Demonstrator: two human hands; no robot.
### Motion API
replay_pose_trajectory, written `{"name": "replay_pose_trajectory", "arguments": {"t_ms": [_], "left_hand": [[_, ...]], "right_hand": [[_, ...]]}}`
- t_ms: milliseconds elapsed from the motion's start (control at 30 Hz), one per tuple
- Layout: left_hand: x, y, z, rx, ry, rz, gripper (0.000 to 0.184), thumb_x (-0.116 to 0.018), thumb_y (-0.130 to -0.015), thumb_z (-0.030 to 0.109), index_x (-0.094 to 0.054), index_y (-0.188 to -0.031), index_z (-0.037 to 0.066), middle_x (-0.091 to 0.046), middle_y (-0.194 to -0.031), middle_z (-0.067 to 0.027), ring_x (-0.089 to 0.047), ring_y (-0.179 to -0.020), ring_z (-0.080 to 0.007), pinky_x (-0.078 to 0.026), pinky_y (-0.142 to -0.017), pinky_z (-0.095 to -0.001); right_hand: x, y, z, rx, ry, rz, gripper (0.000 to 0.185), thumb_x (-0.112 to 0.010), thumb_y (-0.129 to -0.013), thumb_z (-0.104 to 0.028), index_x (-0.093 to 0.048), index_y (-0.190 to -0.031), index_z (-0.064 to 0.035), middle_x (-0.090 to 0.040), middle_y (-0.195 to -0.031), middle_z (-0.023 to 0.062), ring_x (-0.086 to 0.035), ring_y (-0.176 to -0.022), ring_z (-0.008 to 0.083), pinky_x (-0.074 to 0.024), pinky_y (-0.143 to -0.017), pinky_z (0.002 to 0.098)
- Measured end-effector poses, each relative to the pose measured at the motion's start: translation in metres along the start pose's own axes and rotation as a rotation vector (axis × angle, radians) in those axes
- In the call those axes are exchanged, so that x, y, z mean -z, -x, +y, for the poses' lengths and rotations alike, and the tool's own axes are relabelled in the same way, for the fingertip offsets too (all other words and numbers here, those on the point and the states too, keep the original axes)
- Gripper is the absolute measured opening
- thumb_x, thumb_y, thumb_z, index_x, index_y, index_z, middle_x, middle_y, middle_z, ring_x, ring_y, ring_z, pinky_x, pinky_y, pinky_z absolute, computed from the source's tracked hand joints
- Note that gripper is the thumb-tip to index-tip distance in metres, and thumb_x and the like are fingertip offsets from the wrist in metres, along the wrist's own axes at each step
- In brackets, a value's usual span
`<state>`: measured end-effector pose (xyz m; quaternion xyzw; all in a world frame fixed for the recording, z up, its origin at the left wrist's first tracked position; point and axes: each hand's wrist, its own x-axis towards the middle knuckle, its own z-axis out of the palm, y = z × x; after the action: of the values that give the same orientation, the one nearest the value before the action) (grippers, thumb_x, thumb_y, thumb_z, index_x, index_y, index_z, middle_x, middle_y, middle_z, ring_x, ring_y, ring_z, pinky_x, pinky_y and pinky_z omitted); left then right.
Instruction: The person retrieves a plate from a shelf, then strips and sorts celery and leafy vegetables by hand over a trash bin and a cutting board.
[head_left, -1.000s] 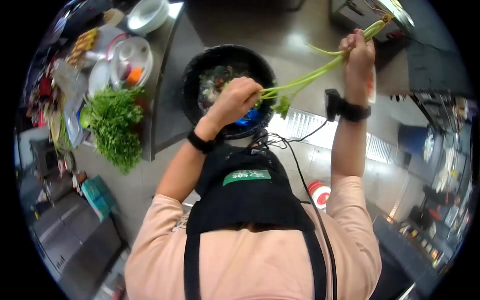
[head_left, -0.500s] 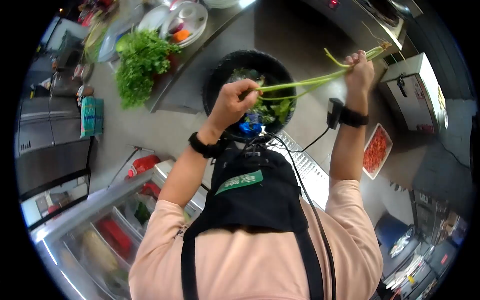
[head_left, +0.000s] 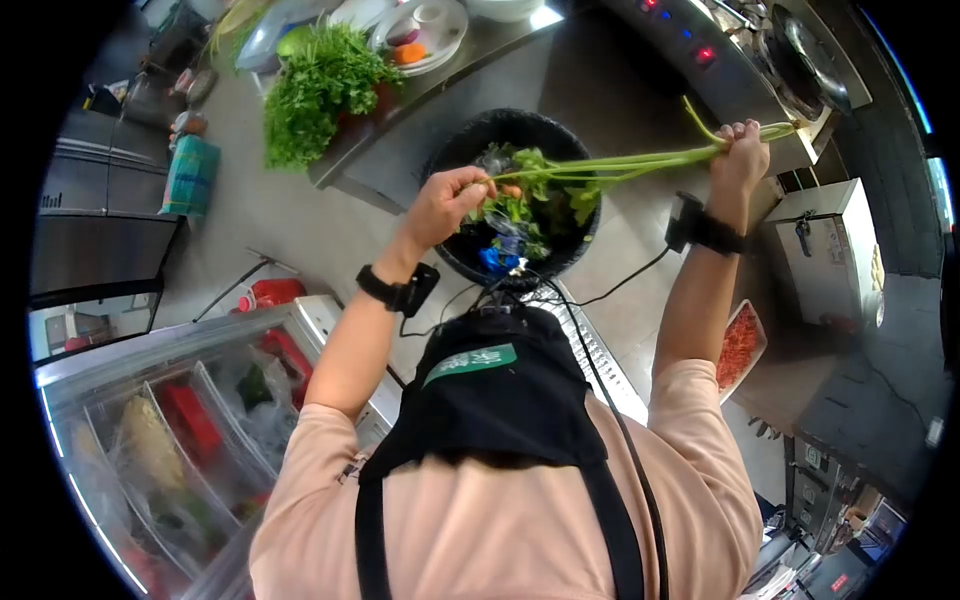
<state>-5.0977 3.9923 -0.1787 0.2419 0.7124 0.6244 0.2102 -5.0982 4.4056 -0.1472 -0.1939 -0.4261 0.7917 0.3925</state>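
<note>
Long green celery-like stalks (head_left: 650, 162) stretch across the view above a black bin (head_left: 590, 235). My right hand (head_left: 738, 158) is closed round them near the root end, which points right. At the leafy side, my left hand (head_left: 450, 205) pinches something thin, perhaps a stem tip; its fingertips are over the bin's left part. Leaves hang from the stalks over the bin. Inside the bin lie green scraps and a blue wrapper (head_left: 497, 258).
Leafy greens (head_left: 325, 95) and a plate with an orange piece (head_left: 435, 62) rest on the counter (head_left: 400, 150) at upper left. A glass-topped chiller (head_left: 200, 340) is lower left. A stove (head_left: 790, 60) stands upper right, a tray of red food (head_left: 738, 350) below it.
The view has turned, bringing the chiller and stove in. My left hand has moved slightly left from the stalks' leafy part, and more leaves show between my hands.
</note>
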Motion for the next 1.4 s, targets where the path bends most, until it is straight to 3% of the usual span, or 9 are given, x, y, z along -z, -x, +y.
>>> {"name": "replay_pose_trajectory", "arguments": {"t_ms": [367,467,567,633,700,833,1133,1333,1400], "left_hand": [[0.012,0.024,0.017,-0.147,-0.212,0.149,0.026,-0.045,-0.094,0.02,-0.054,-0.079,0.001,-0.045,-0.061,-0.0059,-0.045,-0.058,-0.0133,-0.039,-0.056,-0.0285],[0.04,0.034,-0.026,-0.066,-0.321,0.478,0.026,-0.042,-0.094,0.019,-0.055,-0.08,0.0,-0.055,-0.071,-0.0193,-0.056,-0.066,-0.0385,-0.044,-0.059,-0.0384],[0.038,0.023,-0.056,-0.059,-0.284,0.336,0.026,-0.044,-0.094,0.021,-0.056,-0.083,0.0,-0.057,-0.073,-0.0198,-0.058,-0.07,-0.0381,-0.045,-0.062,-0.0394],[0.019,0.005,-0.064,-0.055,-0.087,0.14,0.03,-0.051,-0.092,0.026,-0.059,-0.104,0.0,-0.061,-0.102,-0.017,-0.061,-0.087,-0.0359,-0.049,-0.079,-0.0411],[0.002,-0.007,-0.092,-0.231,-0.808,0.26,0.032,-0.053,-0.093,0.026,-0.058,-0.113,0.002,-0.058,-0.112,-0.0136,-0.056,-0.103,-0.0348,-0.046,-0.09,-0.0407],[-0.016,-0.001,-0.024,-0.585,-0.519,0.337,0.03,-0.062,-0.089,0.022,-0.058,-0.114,0.006,-0.058,-0.113,-0.0127,-0.052,-0.111,-0.0303,-0.039,-0.098,-0.0414],[-0.104,0.014,-0.026,-0.579,-0.8,0.091,0.008,-0.057,-0.085,0.015,-0.057,-0.081,0.008,-0.056,-0.083,-0.0047,-0.056,-0.086,-0.0205,-0.041,-0.082,-0.0349],[-0.13,-0.019,-0.046,-0.498,-0.787,0.317,0.011,-0.058,-0.086,0.018,-0.06,-0.081,0.008,-0.058,-0.087,-0.0059,-0.057,-0.084,-0.0209,-0.043,-0.079,-0.0348],[-0.13,-0.019,-0.052,-0.516,-0.675,0.4,0.011,-0.058,-0.083,0.016,-0.06,-0.076,0.008,-0.055,-0.08,-0.0036,-0.055,-0.079,-0.0194,-0.044,-0.071,-0.0338]], "right_hand": [[-0.032,0.041,-0.041,0.14,0.094,0.048,0.013,-0.044,-0.098,-0.011,-0.042,-0.087,-0.0052,-0.044,-0.065,0.0029,-0.04,-0.051,0.0128,-0.0363,-0.048,0.0271],[-0.024,0.047,-0.068,0.192,0.016,0.128,0.012,-0.043,-0.099,-0.011,-0.043,-0.088,-0.0061,-0.042,-0.065,0.0017,-0.04,-0.052,0.0123,-0.035,-0.047,0.0271],[-0.024,0.063,-0.085,0.229,0.122,-0.016,0.011,-0.042,-0.1,-0.012,-0.044,-0.09,-0.0068,-0.04,-0.065,0.001,-0.039,-0.052,0.0119,-0.0333,-0.047,0.0272],[-0.028,0.076,-0.089,0.235,0.144,-0.067,0.011,-0.043,-0.1,-0.013,-0.046,-0.092,-0.0065,-0.041,-0.066,0.0009,-0.037,-0.052,0.0118,-0.0318,-0.047,0.0262],[-0.033,0.082,-0.091,0.216,0.109,-0.165,0.012,-0.043,-0.1,-0.014,-0.047,-0.093,-0.0061,-0.04,-0.066,0.0009,-0.037,-0.052,0.0115,-0.031,-0.047,0.0259],[-0.046,0.097,-0.09,0.194,0.103,-0.305,0.015,-0.043,-0.101,-0.017,-0.05,-0.094,-0.0052,-0.04,-0.067,0.0011,-0.036,-0.053,0.0121,-0.0297,-0.047,0.0263],[-0.034,0.046,-0.053,0.415,0.607,-0.182,0.012,-0.043,-0.098,-0.011,-0.051,-0.098,-0.0012,-0.047,-0.077,0.0037,-0.041,-0.061,0.0125,-0.038,-0.05,0.0261],[-0.013,-0.021,-0.023,0.04,0.442,-0.166,0.019,-0.036,-0.103,-0.019,-0.043,-0.09,-0.0069,-0.033,-0.069,0.0012,-0.032,-0.057,0.0122,-0.0288,-0.047,0.0272],[0.019,-0.064,-0.012,-0.11,0.255,-0.459,0.021,-0.036,-0.103,-0.021,-0.041,-0.086,-0.0087,-0.031,-0.068,0.0008,-0.03,-0.056,0.0124,-0.0279,-0.047,0.0267]]}}
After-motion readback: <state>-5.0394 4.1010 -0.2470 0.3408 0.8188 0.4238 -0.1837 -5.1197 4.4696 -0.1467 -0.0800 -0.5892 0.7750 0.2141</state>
